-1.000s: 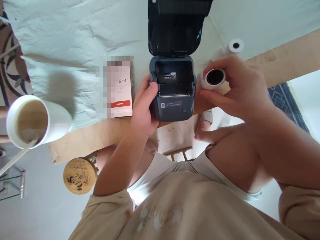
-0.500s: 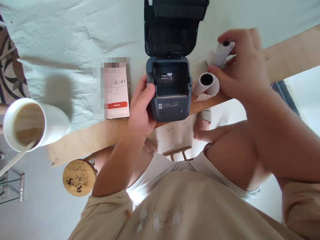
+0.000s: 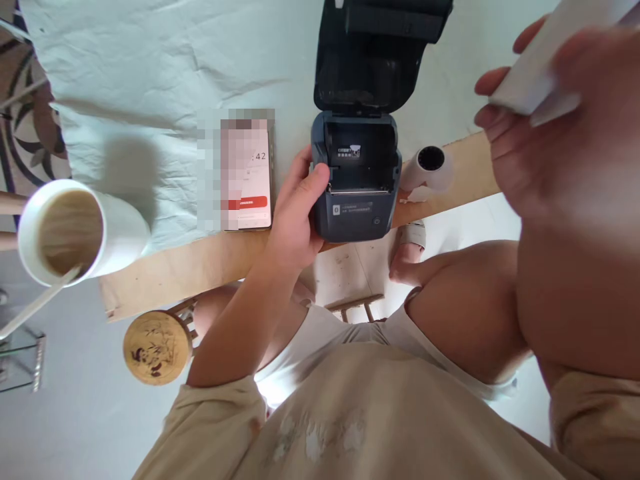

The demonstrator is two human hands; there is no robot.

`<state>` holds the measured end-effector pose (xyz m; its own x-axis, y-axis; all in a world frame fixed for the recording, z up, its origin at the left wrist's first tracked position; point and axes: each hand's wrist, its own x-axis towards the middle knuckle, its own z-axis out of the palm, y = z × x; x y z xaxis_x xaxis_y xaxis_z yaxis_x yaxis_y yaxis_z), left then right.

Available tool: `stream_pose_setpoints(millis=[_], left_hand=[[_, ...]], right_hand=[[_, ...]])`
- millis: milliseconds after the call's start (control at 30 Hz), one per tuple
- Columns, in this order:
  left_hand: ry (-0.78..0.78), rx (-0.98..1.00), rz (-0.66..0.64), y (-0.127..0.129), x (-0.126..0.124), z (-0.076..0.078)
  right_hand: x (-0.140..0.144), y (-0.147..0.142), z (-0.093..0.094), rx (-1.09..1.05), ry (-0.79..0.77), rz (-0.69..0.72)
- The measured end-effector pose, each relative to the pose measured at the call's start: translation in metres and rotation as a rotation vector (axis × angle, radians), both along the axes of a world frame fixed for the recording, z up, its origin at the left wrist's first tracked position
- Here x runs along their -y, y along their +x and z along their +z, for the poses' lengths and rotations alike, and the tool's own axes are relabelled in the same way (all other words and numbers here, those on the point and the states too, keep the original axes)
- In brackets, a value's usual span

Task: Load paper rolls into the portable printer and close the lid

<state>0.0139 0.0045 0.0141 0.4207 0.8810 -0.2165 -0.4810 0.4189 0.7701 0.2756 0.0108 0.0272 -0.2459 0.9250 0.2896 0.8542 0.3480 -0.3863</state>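
Note:
My left hand (image 3: 299,210) grips the left side of a dark blue label printer (image 3: 356,217), thumb over its edge. The printer's black lid (image 3: 367,67) is swung up, baring a compartment with no roll in it. Raised close to the camera at the upper right, my right hand (image 3: 575,133) is closed around a white paper roll (image 3: 545,60); both are partly blurred and cut by the frame. Just right of the printer, at the table edge, a second white paper roll (image 3: 445,175) with a black core stands, a loose paper end beside it.
A phone (image 3: 255,173) with a lit timer screen lies left of the printer. Farther left stands a white cup (image 3: 123,233) of brown liquid with a stick or spoon handle in it. A pale cloth (image 3: 175,60) covers the wooden table (image 3: 185,280). A round stool (image 3: 157,347) is below.
My right hand has lifted its paper roll from the table, up and to the right toward the camera. The left hand keeps its hold on the printer; the view has shifted slightly.

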Motion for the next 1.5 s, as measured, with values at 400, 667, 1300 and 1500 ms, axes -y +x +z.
stream_pose_setpoints(millis=[400, 667, 1300, 1500], left_hand=[[0.024, -0.076, 0.069, -0.001, 0.003, 0.002], [0.023, -0.052, 0.063, -0.004, 0.003, 0.004], [0.049, -0.157, 0.1, 0.006, 0.007, 0.003], [0.123, -0.132, 0.049, 0.006, 0.009, 0.004]], right_hand=[[0.022, -0.091, 0.025, -0.013, 0.01, -0.116], [0.034, -0.093, 0.031, -0.086, 0.221, 0.059], [0.026, -0.082, 0.033, 0.093, 0.095, -0.025], [0.021, -0.084, 0.029, 0.104, -0.011, -0.085]])
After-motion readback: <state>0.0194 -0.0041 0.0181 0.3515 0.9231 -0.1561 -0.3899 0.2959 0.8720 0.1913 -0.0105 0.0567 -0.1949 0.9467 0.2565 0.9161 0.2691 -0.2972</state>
